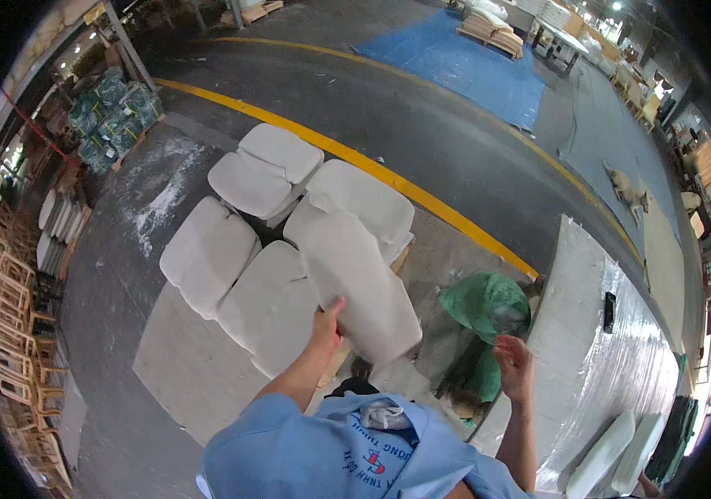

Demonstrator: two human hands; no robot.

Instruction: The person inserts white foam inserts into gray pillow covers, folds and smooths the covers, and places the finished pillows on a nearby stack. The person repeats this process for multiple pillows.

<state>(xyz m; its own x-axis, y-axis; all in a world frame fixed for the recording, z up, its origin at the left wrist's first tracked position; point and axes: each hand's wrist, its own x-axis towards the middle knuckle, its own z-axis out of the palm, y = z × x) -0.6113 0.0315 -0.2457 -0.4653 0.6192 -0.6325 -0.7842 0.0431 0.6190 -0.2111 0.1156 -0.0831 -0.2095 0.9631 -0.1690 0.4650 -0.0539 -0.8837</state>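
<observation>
My left hand [328, 326] grips the near left edge of a white foam seat pad [357, 287], thumb on its upper face. The pad is tilted over several stacks of similar white pads, and its far end covers part of one. Nearest the held pad are one stacked pad [268, 303] to its left and another [362, 200] beyond it. My right hand [515, 366] is raised at the right, fingers loosely curled, with nothing visible in it. It is beside a green plastic bag [484, 303] and a table wrapped in clear film [575, 333].
A small black device [609, 313] lies on the wrapped table, with two pale pads [603, 456] near its lower end. Wooden chair frames [14, 333] stand at the far left. Green-wrapped bundles [114, 116] sit behind them. A yellow floor line [339, 150] passes beyond the stacks.
</observation>
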